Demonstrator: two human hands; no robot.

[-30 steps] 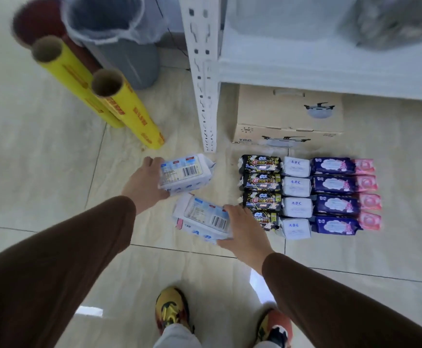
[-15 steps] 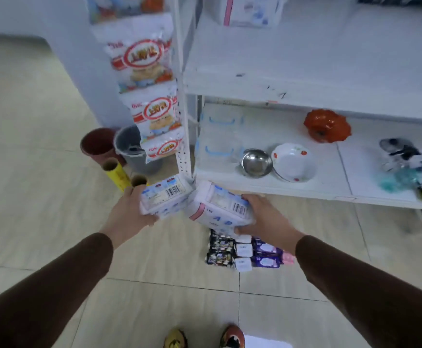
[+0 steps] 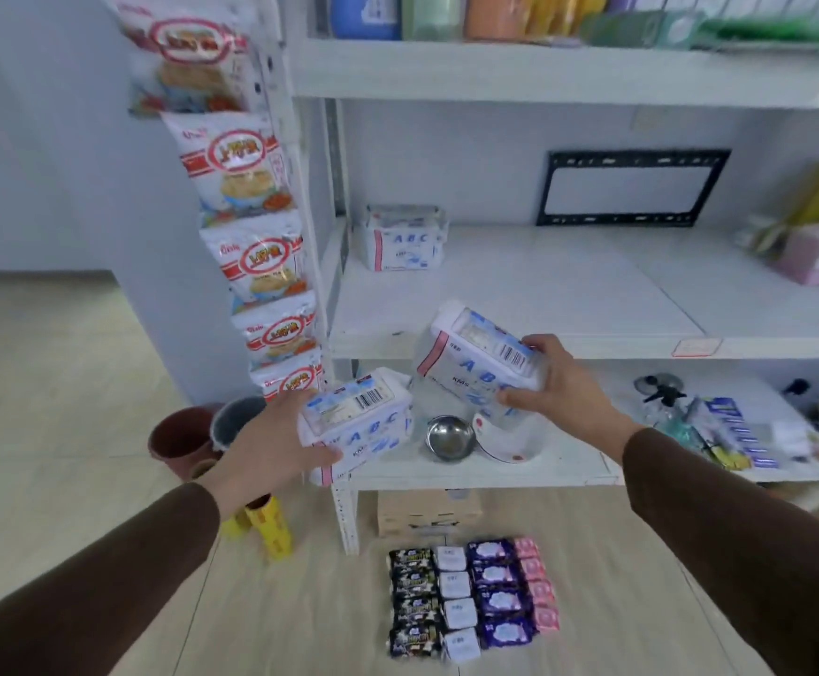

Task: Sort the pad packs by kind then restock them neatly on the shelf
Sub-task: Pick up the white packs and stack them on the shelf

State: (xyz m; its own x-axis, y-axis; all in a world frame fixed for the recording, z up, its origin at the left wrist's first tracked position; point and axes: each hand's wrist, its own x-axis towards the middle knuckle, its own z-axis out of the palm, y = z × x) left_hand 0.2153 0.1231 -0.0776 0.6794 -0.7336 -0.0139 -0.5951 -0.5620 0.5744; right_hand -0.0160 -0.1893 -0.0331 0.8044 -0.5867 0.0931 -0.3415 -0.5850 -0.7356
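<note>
1. Left hand grips a white soft plastic pad pack with blue ABC lettering, barcode face up, near the left front of the lower shelf.
2. Right hand grips a second white ABC pack, tilted, raised toward the white middle shelf board.
3. Judgement: both are meant to join the matching white ABC pack standing far left on that board.
4. Sorted rows of black, white, purple and pink packs lie on the floor near the shoes' side.
5. Motion blur hides small print; fingers under the packs are hidden.
</note>
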